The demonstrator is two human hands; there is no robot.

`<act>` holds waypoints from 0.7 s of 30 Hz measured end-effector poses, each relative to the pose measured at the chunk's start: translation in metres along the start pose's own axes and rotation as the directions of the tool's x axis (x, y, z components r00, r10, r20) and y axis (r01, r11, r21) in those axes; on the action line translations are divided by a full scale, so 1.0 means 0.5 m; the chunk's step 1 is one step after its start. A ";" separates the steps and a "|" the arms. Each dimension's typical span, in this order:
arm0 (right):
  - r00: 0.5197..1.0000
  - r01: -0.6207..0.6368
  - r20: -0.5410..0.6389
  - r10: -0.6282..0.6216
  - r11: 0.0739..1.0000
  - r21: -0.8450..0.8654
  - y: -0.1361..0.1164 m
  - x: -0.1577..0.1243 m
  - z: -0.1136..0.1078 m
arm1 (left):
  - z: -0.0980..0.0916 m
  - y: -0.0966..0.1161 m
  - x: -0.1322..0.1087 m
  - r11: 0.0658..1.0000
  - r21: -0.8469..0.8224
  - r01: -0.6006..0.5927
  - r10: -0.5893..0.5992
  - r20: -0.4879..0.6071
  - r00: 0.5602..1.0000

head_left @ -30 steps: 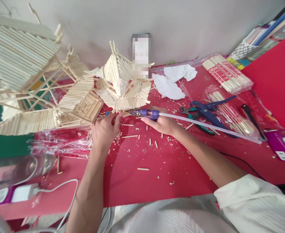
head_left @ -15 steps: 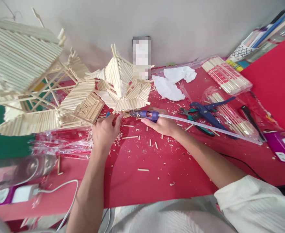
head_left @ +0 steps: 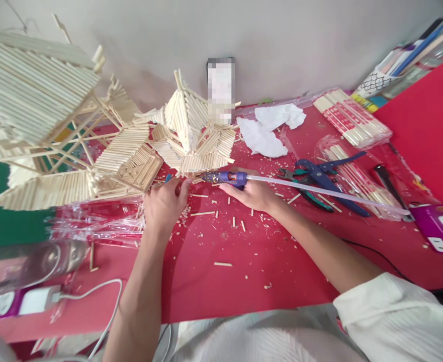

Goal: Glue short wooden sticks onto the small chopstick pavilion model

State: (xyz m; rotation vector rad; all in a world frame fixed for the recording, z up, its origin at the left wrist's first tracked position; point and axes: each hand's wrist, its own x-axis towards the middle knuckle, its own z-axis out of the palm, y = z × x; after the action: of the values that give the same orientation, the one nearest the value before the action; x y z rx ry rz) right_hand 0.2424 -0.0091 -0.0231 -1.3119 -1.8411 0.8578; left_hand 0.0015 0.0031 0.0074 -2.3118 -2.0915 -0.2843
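Head view, looking down on the red counter.

Right hand: closed around a purple glue gun, just right of frame centre. A clear glue stick runs out of the back of the gun.

Long axis: gun and stick form one near-horizontal line across the frame. The nozzle is at the left end. The stick tails off to the right and slightly down, passing over the blue cutters.

Nozzle position: at the lower edge of the small stick-built roof model, touching it or just short of it; I cannot tell which. The model lies up and to the left of the gun hand, at upper centre of the frame, against the wall.

Left hand: just left of the nozzle, fingers curled, fingertips against the same lower edge of the model. Whether it pinches a loose stick there cannot be told. A small teal object shows beside the fingers, not identifiable.

Both hands are near each other, with the nozzle tip between them. The left hand is the nearer to the model's edge.

Surroundings: larger stick structure at upper left; crumpled tissue and packed chopsticks at upper right; offcuts scattered over the counter.
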 end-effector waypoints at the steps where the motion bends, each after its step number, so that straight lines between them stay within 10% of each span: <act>1: 1.000 -0.006 0.002 0.006 1.000 0.007 0.000 0.000 0.000 | 0.001 0.000 0.000 1.000 0.002 0.002 -0.002 -0.002 1.000; 21: 0.996 -0.069 0.056 0.063 0.992 0.101 0.009 0.000 -0.012 | -0.001 0.000 0.001 1.000 -0.015 0.019 -0.019 0.012 1.000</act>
State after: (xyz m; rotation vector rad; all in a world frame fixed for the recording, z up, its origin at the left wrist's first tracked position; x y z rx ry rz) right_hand 0.2496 -0.0074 -0.0237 -1.3030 -1.7774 1.0180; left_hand 0.0014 0.0033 0.0081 -2.3092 -2.1251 -0.2883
